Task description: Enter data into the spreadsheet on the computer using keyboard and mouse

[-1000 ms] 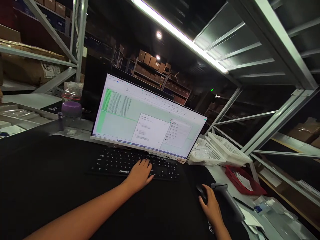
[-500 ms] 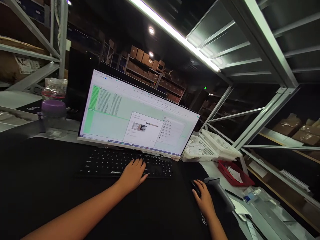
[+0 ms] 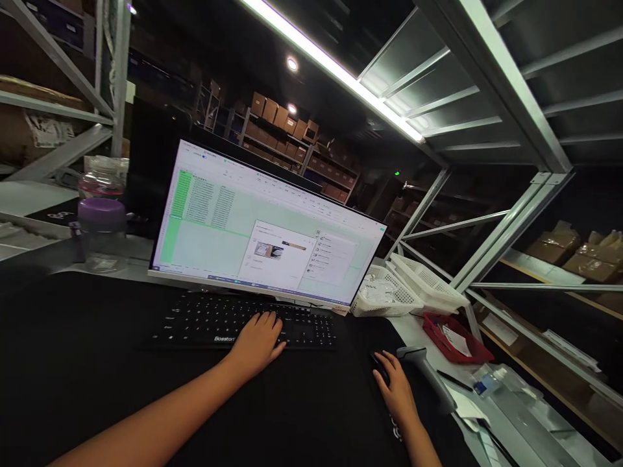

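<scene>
My left hand point(image 3: 257, 344) lies with its fingers stretched over the right-middle part of a black keyboard point(image 3: 195, 324). To the right, my right hand point(image 3: 396, 388) is curved around a black computer mouse point(image 3: 381, 368), which its fingers partly cover. Both rest on a dark desk mat point(image 3: 302, 402). Behind the keyboard stands a tilted-looking monitor point(image 3: 214, 233) with a green-and-white spreadsheet and a smaller window holding pictures. Just right of the mouse lies a grey handheld barcode scanner point(image 3: 428, 379).
White plastic baskets point(image 3: 413, 305) and a red tray point(image 3: 452, 357) with papers sit right of the monitor. A purple-lidded jar point(image 3: 101, 227) stands at the left. A small clear bottle point(image 3: 489, 383) lies at the right. Metal shelving point(image 3: 511, 224) rises on the right.
The view has shifted very slightly. Both hands keep their places on the keyboard and the mouse.
</scene>
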Tool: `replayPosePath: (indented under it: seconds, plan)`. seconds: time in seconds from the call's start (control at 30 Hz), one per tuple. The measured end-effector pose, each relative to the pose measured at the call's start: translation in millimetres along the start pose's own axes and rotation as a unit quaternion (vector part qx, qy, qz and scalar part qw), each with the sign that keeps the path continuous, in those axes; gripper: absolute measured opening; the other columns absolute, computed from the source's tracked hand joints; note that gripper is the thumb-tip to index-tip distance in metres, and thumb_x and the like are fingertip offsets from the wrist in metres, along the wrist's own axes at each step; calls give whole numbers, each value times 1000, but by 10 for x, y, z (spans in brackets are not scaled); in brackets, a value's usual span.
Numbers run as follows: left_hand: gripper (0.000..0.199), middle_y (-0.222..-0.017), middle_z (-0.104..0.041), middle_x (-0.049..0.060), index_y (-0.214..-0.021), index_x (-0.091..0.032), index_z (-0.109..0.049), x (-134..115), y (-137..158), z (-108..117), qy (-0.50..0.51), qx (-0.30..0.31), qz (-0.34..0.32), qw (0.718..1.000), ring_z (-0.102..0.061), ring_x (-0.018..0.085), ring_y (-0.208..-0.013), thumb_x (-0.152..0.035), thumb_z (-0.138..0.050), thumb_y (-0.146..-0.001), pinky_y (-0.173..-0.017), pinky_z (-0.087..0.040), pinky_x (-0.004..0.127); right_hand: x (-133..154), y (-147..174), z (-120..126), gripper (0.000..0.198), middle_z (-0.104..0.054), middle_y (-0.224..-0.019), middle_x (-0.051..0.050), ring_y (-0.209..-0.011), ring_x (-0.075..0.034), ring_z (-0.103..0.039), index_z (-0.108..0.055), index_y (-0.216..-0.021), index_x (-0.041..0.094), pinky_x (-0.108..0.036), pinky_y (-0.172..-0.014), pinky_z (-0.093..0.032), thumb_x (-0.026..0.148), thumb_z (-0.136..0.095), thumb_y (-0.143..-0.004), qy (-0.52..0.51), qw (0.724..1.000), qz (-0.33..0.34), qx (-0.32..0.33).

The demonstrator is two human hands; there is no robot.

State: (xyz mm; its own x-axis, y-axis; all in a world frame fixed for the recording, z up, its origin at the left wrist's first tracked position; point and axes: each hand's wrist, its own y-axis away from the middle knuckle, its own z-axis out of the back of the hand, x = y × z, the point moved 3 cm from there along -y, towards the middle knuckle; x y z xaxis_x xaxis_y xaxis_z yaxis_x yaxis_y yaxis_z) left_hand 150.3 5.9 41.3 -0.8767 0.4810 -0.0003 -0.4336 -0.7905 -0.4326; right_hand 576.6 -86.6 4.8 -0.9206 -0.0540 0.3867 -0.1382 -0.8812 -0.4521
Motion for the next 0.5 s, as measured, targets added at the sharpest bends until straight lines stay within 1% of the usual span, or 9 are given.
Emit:
replayPosePath:
  seconds: [0.2,0.33,0.5]
  plan:
    - [43,-141,-66,24,-131,-9,-70,-7,16,17,-1,-5,-5,1000,-62,37,-131,-36,-60,-98,-115,-47,51,-54,9,-29,52,-63,-148,-11,-137,-29,-64,-67,-142,26,-45,-116,-53,45,-54,-96,0,1000,10,-12]
    - [42,-141,-65,25,-129,-9,-71,-10,28,14,-1,-8,-6,1000,-63,37,-129,-36,-60,-98,-115,-47,52,-68,9,-37,51,-64,-146,-12,-137,-29,-64,-68,-139,23,-45,-118,-52,44,-54,-95,0,1000,18,-10]
    - [44,-142,-65,25,-132,-8,-69,-5,22,-14,2,-12,-7,1000,-61,37,-131,-36,-59,-98,-116,-46,53,-21,13,-8,47,-66,-143,-11,-135,-29,-64,-70,-135,24,-45,-118,-51,40,-54,-93,5,1000,18,-6]
